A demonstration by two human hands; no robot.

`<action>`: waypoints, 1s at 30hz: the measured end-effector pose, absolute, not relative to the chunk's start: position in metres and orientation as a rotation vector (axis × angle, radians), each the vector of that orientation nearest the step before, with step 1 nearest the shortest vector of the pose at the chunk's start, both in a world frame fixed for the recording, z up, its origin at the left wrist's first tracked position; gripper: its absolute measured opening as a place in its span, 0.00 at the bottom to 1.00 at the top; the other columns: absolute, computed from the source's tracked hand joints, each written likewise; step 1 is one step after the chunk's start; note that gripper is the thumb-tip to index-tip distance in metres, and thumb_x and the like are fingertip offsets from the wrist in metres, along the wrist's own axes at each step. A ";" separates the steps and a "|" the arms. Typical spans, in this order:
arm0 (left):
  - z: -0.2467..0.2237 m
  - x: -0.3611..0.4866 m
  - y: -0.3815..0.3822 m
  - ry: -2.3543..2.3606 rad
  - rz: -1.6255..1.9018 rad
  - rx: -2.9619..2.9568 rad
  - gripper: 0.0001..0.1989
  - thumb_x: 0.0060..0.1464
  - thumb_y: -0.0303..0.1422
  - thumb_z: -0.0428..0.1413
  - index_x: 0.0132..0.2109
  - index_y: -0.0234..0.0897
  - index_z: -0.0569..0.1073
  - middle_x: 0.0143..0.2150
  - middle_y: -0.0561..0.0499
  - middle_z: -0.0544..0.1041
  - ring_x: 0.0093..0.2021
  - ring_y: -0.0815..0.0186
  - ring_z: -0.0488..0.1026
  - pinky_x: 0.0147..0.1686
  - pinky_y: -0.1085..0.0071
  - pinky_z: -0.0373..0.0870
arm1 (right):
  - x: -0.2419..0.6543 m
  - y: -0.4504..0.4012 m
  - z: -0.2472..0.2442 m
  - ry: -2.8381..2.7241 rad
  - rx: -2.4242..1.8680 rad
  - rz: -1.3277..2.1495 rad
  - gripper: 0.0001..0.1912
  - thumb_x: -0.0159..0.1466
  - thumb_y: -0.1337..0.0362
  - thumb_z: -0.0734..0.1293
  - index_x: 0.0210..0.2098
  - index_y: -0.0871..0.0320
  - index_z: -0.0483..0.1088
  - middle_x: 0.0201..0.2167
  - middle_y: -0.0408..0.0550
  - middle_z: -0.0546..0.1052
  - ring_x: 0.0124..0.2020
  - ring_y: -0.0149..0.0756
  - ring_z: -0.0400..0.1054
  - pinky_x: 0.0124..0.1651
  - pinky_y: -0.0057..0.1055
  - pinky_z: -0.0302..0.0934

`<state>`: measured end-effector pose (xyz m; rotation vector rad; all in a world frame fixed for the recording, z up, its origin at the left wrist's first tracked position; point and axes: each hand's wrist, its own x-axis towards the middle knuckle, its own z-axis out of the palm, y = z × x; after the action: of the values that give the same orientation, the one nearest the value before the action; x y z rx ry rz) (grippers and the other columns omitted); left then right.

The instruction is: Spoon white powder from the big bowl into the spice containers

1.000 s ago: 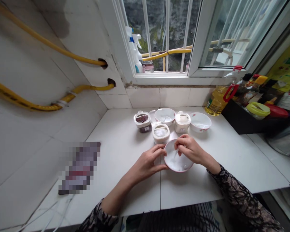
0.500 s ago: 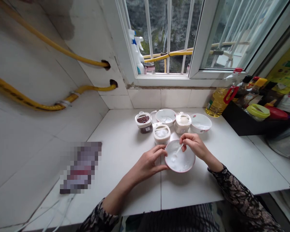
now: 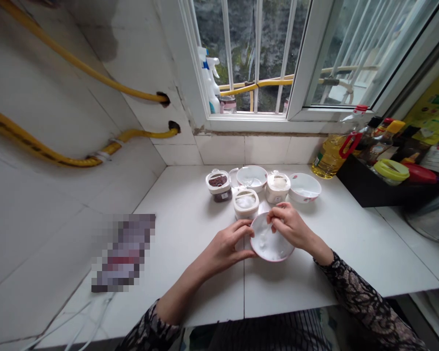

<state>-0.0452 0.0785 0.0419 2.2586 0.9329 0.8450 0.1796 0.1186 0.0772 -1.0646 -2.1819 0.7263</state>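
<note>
A white bowl (image 3: 278, 248) with a pink rim stands on the counter in front of me, with white clumps and powder inside. My left hand (image 3: 231, 243) grips its left rim between thumb and fingers. Over the bowl, my right hand (image 3: 289, 225) is closed in a pinch on a small white spoon (image 3: 266, 231), mostly hidden by the fingers. Just behind the bowl stands a lidded container of white granules (image 3: 246, 204). Left of it is a container of dark reddish grains (image 3: 219, 187); to its right, a container of pale powder (image 3: 277, 187).
Two more white bowls, one at the back (image 3: 251, 178) and one on the right (image 3: 305, 187), stand behind. An oil bottle (image 3: 327, 156) and a black box (image 3: 362, 183) of condiments are at right. A blurred-out flat item (image 3: 126, 253) and white cables (image 3: 100, 317) lie left.
My right hand has shifted slightly left over the bowl, and the spoon is now more covered by the fingers. The left hand keeps its hold on the rim.
</note>
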 end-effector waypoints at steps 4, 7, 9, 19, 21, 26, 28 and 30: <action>0.042 -0.046 0.079 0.940 0.838 2.256 0.13 0.56 0.38 0.61 0.44 0.40 0.69 0.56 0.42 0.70 0.54 0.56 0.72 0.49 0.60 0.71 | 0.177 0.115 0.077 -2.231 -1.013 0.793 0.12 0.58 0.73 0.56 0.27 0.55 0.68 0.17 0.39 0.75 0.25 0.34 0.67 0.57 0.42 0.55; 0.042 -0.046 0.079 0.938 0.836 2.259 0.13 0.56 0.38 0.62 0.44 0.39 0.69 0.56 0.42 0.70 0.54 0.56 0.72 0.49 0.60 0.71 | 0.179 0.115 0.080 -2.086 -1.047 0.953 0.10 0.57 0.70 0.57 0.26 0.55 0.68 0.18 0.41 0.76 0.28 0.36 0.69 0.49 0.37 0.59; 0.042 -0.046 0.079 0.933 0.835 2.257 0.13 0.56 0.39 0.62 0.43 0.39 0.69 0.56 0.42 0.70 0.54 0.56 0.72 0.48 0.61 0.71 | 0.181 0.117 0.082 -1.935 -1.084 1.122 0.09 0.56 0.68 0.58 0.25 0.56 0.69 0.18 0.42 0.75 0.25 0.34 0.69 0.41 0.33 0.62; 0.043 -0.045 0.078 0.938 0.836 2.251 0.13 0.56 0.39 0.62 0.44 0.39 0.70 0.55 0.43 0.71 0.53 0.56 0.72 0.48 0.61 0.71 | 0.190 0.129 0.085 -1.513 -1.148 1.462 0.07 0.51 0.64 0.63 0.23 0.59 0.71 0.13 0.42 0.73 0.19 0.31 0.65 0.31 0.29 0.61; 0.043 -0.045 0.079 0.934 0.838 2.254 0.13 0.56 0.39 0.61 0.44 0.39 0.70 0.56 0.42 0.70 0.53 0.56 0.72 0.48 0.60 0.71 | 0.190 0.130 0.085 -1.491 -1.135 1.438 0.06 0.52 0.63 0.64 0.24 0.59 0.71 0.14 0.42 0.73 0.20 0.32 0.67 0.34 0.31 0.62; 0.041 -0.044 0.080 0.938 0.851 2.266 0.14 0.56 0.40 0.62 0.44 0.39 0.69 0.56 0.41 0.70 0.53 0.55 0.72 0.49 0.59 0.72 | 0.180 0.127 0.089 -1.495 -1.081 1.101 0.08 0.60 0.59 0.62 0.32 0.57 0.68 0.24 0.44 0.76 0.30 0.37 0.73 0.40 0.34 0.64; 0.042 -0.044 0.080 0.935 0.855 2.268 0.14 0.55 0.39 0.62 0.44 0.39 0.69 0.56 0.42 0.70 0.54 0.55 0.72 0.49 0.59 0.72 | 0.174 0.124 0.091 -1.591 -1.061 0.837 0.08 0.65 0.59 0.60 0.36 0.55 0.68 0.31 0.47 0.78 0.35 0.39 0.74 0.44 0.37 0.64; 0.042 -0.044 0.079 0.929 0.859 2.270 0.14 0.55 0.39 0.62 0.44 0.39 0.69 0.55 0.42 0.71 0.55 0.55 0.71 0.49 0.59 0.71 | 0.169 0.122 0.091 -1.777 -1.007 0.529 0.08 0.68 0.62 0.58 0.38 0.55 0.68 0.34 0.49 0.79 0.38 0.40 0.73 0.51 0.41 0.61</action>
<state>-0.0437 0.0791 0.0425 2.2702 0.9293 0.8590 0.1687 0.1219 0.0908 -1.0070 -1.7769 0.5291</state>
